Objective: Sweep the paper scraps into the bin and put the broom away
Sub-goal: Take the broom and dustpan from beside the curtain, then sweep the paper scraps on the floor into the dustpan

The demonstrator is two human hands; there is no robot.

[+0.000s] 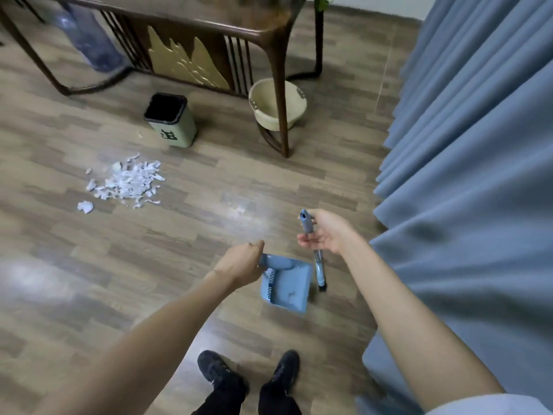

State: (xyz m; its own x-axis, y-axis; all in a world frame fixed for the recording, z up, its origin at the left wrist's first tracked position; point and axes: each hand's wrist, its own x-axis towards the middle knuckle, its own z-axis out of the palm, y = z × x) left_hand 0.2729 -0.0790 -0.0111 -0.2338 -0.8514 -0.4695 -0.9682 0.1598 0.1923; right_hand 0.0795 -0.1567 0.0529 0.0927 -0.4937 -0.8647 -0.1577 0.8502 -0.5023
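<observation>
Left hand (244, 262) fisted on the dustpan (284, 287) handle, right hand (324, 232) loosely curled round the broom (311, 244) grip; both look light, stiff plastic; paper scraps (127, 182), light and flyaway, lie far left near the bin (170, 119).

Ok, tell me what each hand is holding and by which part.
Left hand grips the dustpan by its handle. Right hand holds the broom near the handle's top end.
</observation>
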